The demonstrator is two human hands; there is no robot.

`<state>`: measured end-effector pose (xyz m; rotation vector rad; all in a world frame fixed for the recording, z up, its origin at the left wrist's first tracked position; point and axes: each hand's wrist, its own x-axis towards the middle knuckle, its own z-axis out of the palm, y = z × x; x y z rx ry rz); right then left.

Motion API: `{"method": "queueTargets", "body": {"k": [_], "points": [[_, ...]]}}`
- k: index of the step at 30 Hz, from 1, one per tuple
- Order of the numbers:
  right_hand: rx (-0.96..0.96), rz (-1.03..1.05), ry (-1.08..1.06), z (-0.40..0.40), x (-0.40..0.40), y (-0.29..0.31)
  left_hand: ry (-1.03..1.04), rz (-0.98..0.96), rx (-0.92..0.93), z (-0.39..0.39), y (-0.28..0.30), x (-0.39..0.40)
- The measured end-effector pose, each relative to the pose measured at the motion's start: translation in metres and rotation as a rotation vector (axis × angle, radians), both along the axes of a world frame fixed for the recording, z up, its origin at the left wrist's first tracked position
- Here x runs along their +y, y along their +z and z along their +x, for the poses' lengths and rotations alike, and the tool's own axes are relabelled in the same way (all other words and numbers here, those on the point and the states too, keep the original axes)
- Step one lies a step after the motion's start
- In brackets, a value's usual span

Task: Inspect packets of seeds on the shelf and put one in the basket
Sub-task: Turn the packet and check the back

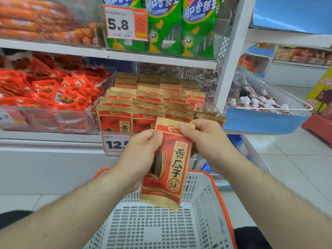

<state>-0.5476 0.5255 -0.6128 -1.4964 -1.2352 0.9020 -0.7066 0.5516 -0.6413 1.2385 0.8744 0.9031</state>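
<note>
A red and tan packet of sunflower seeds (170, 164) hangs upright in front of me, above the white basket (203, 209) with its orange rim. My left hand (138, 159) grips the packet's left edge, thumb on the front near the top. My right hand (203, 139) pinches the top right corner. Behind the hands, several rows of the same seed packets (143, 101) stand in a clear bin on the shelf. The basket's visible floor holds nothing.
A price tag reading 12 (115, 144) sits under the seed bin. Red snack packs (50, 94) fill the bin to the left. Green packets (167, 27) and sausages (36, 20) stand on the shelf above. A blue-fronted wire bin (265, 119) juts out at right.
</note>
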Motion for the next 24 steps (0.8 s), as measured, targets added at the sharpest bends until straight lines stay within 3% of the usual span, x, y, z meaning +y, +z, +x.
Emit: {"method": "queueTargets", "body": {"k": [2, 6, 17, 24], "points": [[0.11, -0.056, 0.011, -0.002, -0.003, -0.005, 0.002, -0.081, -0.087, -0.002, -0.001, -0.001], [0.145, -0.063, 0.016, -0.004, -0.006, -0.009, -0.001, -0.139, -0.161, -0.004, -0.003, -0.006], [0.025, -0.171, 0.144, -0.005, -0.013, -0.023, 0.065, -0.175, -0.146, -0.005, -0.006, -0.004], [-0.009, -0.343, 0.335, -0.004, -0.022, -0.022, 0.136, -0.239, -0.183, -0.008, -0.002, -0.002]]}}
